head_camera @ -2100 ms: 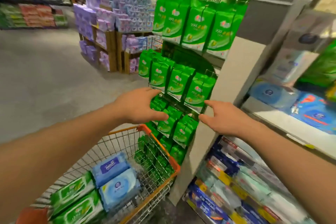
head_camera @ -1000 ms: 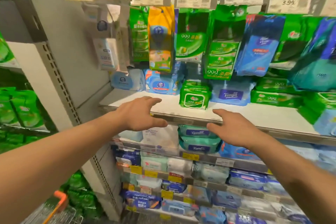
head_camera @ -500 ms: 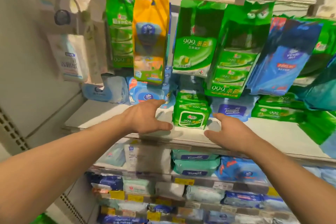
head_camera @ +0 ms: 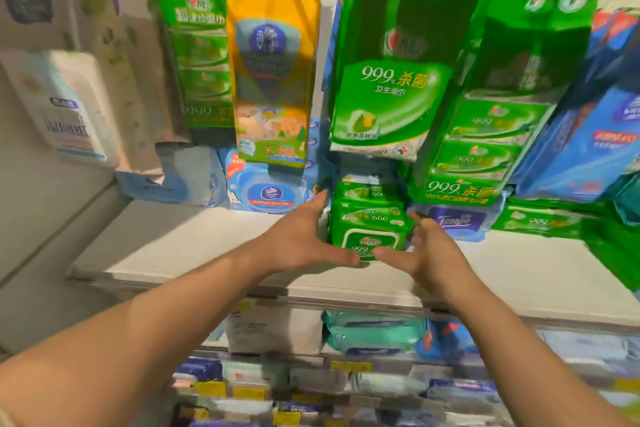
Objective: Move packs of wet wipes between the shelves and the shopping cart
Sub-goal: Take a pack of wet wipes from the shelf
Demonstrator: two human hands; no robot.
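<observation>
White shelf [head_camera: 194,243] carries a blue pack [head_camera: 268,189] at ten o'clock. Our left hand [head_camera: 299,241] and right hand [head_camera: 427,250] flank the green wipes stack [head_camera: 369,218] at centre, each grip spread and not yet clenched, likely so both palms can squeeze the packs together.

Stack of green wet-wipe packs [head_camera: 369,222] upright on white shelf [head_camera: 194,246], label facing out

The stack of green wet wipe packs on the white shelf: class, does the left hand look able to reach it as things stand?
Probably yes. The left hand is open at the stack's left side, the shelf before it is bare, and the hanging green bag ends above the stack.
</observation>
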